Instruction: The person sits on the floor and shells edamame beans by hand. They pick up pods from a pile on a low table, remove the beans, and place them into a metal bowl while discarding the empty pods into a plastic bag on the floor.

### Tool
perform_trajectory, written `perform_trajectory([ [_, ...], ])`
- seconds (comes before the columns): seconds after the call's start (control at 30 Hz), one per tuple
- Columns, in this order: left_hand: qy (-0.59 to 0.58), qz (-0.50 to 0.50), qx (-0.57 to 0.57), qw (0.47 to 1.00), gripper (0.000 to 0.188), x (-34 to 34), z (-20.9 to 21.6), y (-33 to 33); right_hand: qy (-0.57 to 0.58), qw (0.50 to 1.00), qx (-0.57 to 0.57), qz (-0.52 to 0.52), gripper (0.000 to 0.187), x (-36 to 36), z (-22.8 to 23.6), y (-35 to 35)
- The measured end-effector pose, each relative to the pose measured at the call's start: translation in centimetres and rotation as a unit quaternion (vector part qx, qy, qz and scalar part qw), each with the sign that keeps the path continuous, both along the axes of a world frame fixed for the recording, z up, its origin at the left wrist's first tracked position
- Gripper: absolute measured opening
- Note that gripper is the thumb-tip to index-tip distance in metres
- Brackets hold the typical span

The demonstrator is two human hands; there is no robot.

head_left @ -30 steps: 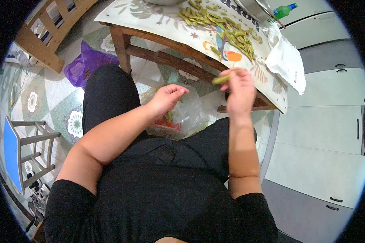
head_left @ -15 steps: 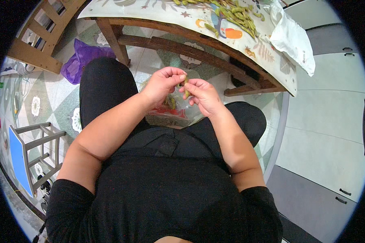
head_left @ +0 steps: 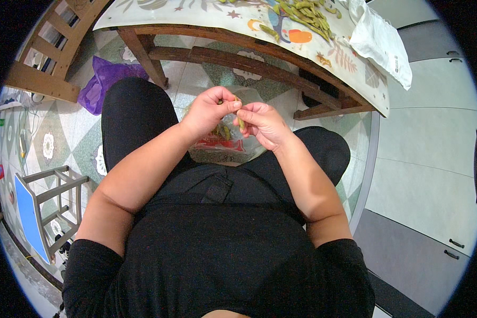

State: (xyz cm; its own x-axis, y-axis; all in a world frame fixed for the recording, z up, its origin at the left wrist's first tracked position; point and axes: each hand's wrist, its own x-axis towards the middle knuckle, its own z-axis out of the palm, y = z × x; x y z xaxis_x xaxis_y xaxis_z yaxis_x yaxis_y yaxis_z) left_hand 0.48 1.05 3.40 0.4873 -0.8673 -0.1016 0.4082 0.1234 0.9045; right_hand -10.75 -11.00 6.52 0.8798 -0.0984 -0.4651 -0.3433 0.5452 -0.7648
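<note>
Between my fingertips, over my lap, is a green bean pod (head_left: 241,123), which looks like edamame. My left hand (head_left: 209,112) pinches its upper end with thumb and forefinger. My right hand (head_left: 265,124) is closed on it just below, with the two thumbs almost touching. Under my hands, between my knees, sits a clear plastic bag (head_left: 254,150) with a red patch and some pods or shells in it. Its contents are partly hidden by my hands. A pile of green pods (head_left: 310,18) lies on the table beyond, and one loose pod (head_left: 269,32) rests near its edge.
The wooden table (head_left: 217,37) has a patterned cover, and a white plastic bag (head_left: 376,42) hangs over its right side. On the tiled floor at left lie a purple bag (head_left: 103,82) and a tipped stool with a blue seat (head_left: 32,217). Pale cabinets (head_left: 424,159) stand at right.
My hands have drawn closer together around the pod, and less of it shows. The view has shifted slightly.
</note>
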Motion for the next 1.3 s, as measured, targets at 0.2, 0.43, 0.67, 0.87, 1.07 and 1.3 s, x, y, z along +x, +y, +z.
perform_trajectory([
  [0.2, -0.056, -0.003, -0.036, 0.998, 0.008, -0.2, 0.4, 0.3, -0.009, 0.998, 0.064, 0.014, 0.011, -0.1, -0.6, 0.0],
  [0.43, -0.002, 0.011, -0.001, 1.0, 0.009, -0.2, -0.2, 0.0, -0.024, 0.988, 0.149, -0.029, 0.009, 0.2, -0.8, 0.6],
  [0.67, 0.347, -0.002, -0.018, 0.938, 0.009, -1.0, -0.1, -0.2, -0.037, 0.995, -0.03, -0.087, 0.01, 0.7, -2.0, 1.0],
  [0.87, 0.374, -0.001, -0.047, 0.926, 0.008, -1.4, -1.1, -0.5, -0.079, 0.971, -0.177, -0.14, 0.011, 1.1, -1.7, 2.1],
  [1.07, 0.354, -0.003, -0.036, 0.935, 0.011, -1.6, -1.3, -0.6, -0.077, 0.916, -0.373, -0.124, 0.01, 1.2, -2.8, 2.0],
  [1.3, 0.261, 0.002, -0.002, 0.965, 0.013, -1.5, -1.2, -0.4, -0.064, 0.889, -0.438, -0.114, 0.008, 1.2, -2.9, 2.0],
])
